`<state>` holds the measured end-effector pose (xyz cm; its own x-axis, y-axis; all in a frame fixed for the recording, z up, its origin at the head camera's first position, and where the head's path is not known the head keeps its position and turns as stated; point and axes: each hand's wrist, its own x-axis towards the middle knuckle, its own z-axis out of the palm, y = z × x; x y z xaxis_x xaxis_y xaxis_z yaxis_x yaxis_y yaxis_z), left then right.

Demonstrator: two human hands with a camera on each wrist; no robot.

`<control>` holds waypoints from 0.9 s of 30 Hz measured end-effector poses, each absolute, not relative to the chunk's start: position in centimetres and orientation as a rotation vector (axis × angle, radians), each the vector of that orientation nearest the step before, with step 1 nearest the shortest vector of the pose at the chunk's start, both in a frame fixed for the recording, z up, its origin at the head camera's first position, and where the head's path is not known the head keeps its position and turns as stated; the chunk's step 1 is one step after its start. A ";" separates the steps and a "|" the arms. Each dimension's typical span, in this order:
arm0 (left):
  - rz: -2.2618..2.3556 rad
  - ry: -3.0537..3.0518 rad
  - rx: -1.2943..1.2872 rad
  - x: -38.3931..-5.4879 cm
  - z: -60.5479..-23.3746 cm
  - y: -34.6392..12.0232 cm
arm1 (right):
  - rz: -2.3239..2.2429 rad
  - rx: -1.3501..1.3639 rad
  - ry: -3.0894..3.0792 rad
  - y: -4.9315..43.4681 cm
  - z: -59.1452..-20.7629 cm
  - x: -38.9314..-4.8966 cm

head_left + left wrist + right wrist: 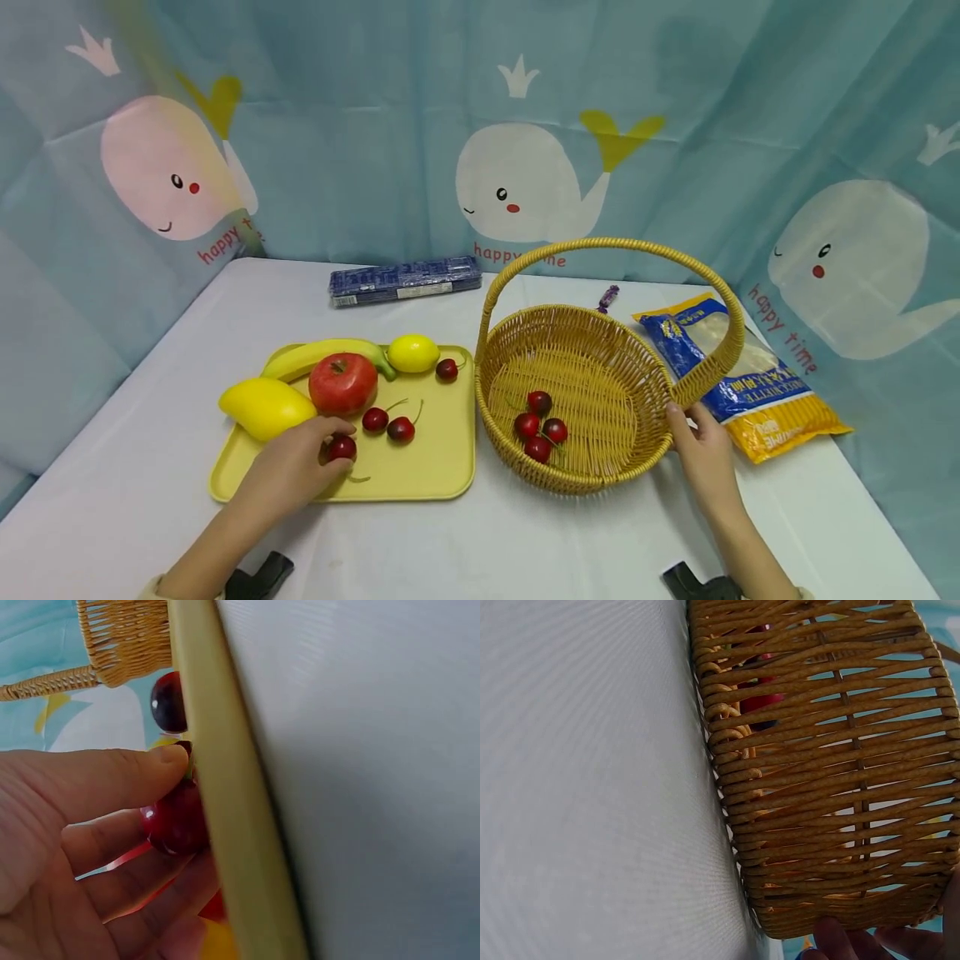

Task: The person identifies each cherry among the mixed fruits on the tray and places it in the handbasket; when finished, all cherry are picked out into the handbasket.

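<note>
My left hand [288, 467] is over the front of the yellow tray [438, 479], with thumb and fingers around a dark red cherry [342, 448]. In the left wrist view the thumb lies by the stem and the fingers curl behind this cherry [178, 817]. Two more cherries [401, 430] lie just right of the hand, and another cherry [447, 370] is at the tray's back right. With its thumb inside the rim, my right hand [705, 454] grips the wicker basket [592, 367] below the handle's right end. Several cherries [537, 450] lie inside the basket.
On the tray are a red apple [342, 384], a banana [300, 358], a lemon [413, 354] and a yellow mango [266, 408]. Behind stands a blue wrapped pack [405, 281]. A purple-wrapped candy [608, 298] lies behind the basket, a blue-and-yellow bag [765, 400] to its right.
</note>
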<state>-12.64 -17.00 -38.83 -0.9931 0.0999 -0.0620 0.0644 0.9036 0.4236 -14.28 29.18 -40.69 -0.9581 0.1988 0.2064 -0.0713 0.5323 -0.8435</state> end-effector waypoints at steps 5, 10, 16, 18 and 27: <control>0.712 2.958 0.107 -12.6 -37.9 -16.8 | 1.434 -0.089 -2.476 28.9 -40.4 -14.6; 0.760 3.006 0.206 -12.5 -36.4 -16.4 | 1.457 -0.093 -2.470 28.7 -40.3 -14.9; 0.866 3.040 0.410 -12.7 -34.7 -15.2 | 1.450 -0.102 -2.471 28.7 -40.3 -14.8; 0.923 3.008 0.473 -12.9 -34.2 -14.5 | 1.447 -0.108 -2.473 28.8 -40.3 -14.7; 1.038 2.897 0.746 -14.2 -32.5 -9.6 | 1.431 -0.125 -2.490 29.2 -40.6 -14.3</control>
<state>-14.16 -9.63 -32.50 -0.8886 0.4228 0.1776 0.4394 0.6740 0.5939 -14.34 29.22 -40.61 -0.9609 0.2053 0.1858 -0.0573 0.5092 -0.8587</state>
